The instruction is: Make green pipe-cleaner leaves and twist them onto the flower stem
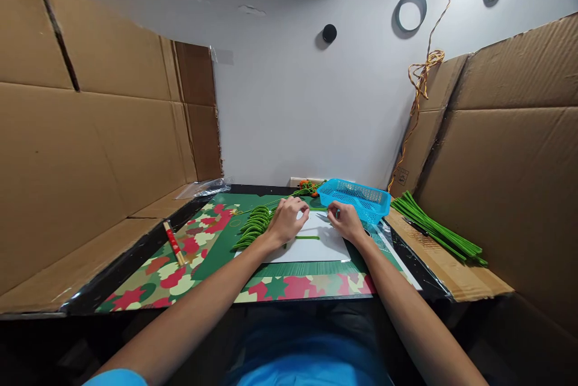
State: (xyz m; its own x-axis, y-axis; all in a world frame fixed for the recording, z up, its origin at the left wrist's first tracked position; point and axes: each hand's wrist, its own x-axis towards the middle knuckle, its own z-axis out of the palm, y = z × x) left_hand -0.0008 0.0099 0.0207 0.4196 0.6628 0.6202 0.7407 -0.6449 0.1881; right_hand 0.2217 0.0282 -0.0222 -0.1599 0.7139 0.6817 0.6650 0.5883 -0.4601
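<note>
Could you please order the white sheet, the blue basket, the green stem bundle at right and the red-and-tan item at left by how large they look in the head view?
1. White sheet
2. Blue basket and green stem bundle, too alike to rank
3. Red-and-tan item

Two hands (289, 220), one basket (366, 191), stems (438, 227) (a dozen-plus, perhaps).

Our bright blue shirt (289, 373), darker where shadow falls, our left sleeve (118, 377) (the same blue, hem curved), our forearms (203, 306), left hand (289, 217) and right hand (347, 221) bare.
</note>
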